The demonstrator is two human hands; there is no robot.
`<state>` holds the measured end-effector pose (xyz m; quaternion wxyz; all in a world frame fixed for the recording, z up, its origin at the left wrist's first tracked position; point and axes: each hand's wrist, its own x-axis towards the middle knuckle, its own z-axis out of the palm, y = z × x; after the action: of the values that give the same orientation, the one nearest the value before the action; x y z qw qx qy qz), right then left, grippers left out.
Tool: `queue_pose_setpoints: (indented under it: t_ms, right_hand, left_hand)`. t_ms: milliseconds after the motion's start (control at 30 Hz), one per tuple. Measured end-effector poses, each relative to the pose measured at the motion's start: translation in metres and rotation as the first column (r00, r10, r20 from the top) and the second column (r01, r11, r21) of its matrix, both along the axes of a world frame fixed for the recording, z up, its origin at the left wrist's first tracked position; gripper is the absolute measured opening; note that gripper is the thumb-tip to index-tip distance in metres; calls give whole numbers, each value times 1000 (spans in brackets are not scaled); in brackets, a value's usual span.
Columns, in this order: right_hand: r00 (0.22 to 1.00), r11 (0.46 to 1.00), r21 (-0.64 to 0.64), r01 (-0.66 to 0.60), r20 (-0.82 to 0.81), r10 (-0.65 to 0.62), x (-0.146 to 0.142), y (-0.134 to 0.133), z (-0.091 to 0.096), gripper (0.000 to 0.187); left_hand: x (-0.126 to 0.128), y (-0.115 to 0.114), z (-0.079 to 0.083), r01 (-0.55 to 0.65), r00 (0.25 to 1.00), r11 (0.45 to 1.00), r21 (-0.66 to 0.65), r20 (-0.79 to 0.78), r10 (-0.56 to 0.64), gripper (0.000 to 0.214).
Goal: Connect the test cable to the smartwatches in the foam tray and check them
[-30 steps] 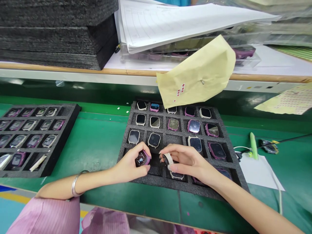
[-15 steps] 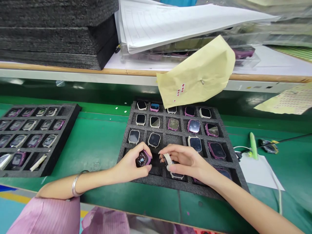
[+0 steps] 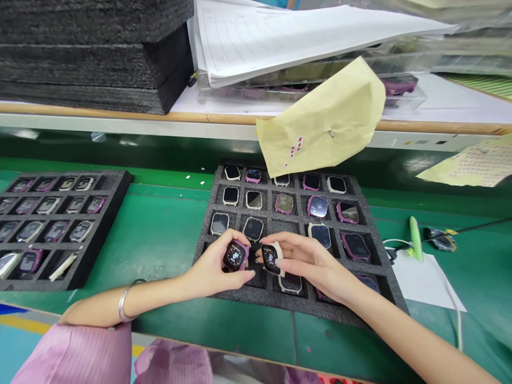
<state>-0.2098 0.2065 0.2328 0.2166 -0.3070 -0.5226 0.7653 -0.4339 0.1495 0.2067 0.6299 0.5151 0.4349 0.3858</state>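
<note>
Between the thumb and fingers of my left hand [image 3: 219, 265] is a purple smartwatch case [image 3: 235, 255] with a lit screen. My right hand [image 3: 306, 260] pinches a cream smartwatch case [image 3: 271, 258], its lit screen turned toward me. Both watches are held close together over the front of a black foam tray [image 3: 308, 305]. Other cream and purple watch cases sit in the tray's compartments. One cream watch [image 3: 290, 284] lies just below my right hand. Part of the front row is hidden behind my hands.
A second foam tray [image 3: 104, 218] of watches lies at the left on the green bench [image 3: 160, 213]. Black foam blocks [image 3: 80, 64] and papers [image 3: 304, 37] occupy the shelf above. A yellow sheet [image 3: 324, 117] hangs over the tray's back edge. A cable [image 3: 458, 320] and white paper [image 3: 428, 282] are at right.
The cream watch in my right hand has turned from edge-on to show its lit screen. My left hand has tilted the purple watch so its screen faces up more.
</note>
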Motion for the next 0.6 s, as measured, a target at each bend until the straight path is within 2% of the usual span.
queue_pose_setpoints:
  t_ms: [100, 300, 500, 600]
  right_hand:
    - [998, 996, -66, 57, -23, -58, -1, -1, 3, 38]
    - [994, 987, -124, 99, -36, -104, -2, -1, 4, 41]
    - [990, 980, -148, 132, -30, -138, -3, -2, 1, 40]
    - [991, 984, -120, 132, -2, -133, -3, -3, 0, 41]
  left_hand:
    - [1, 2, -2, -3, 992, 999, -47, 129, 9, 43]
    - [0, 4, -6, -5, 961, 997, -74, 274, 25, 29]
    - [0, 3, -9, -5, 939, 995, -103, 342, 40, 29]
    - [0, 3, -8, -6, 941, 995, -99, 336, 39, 30]
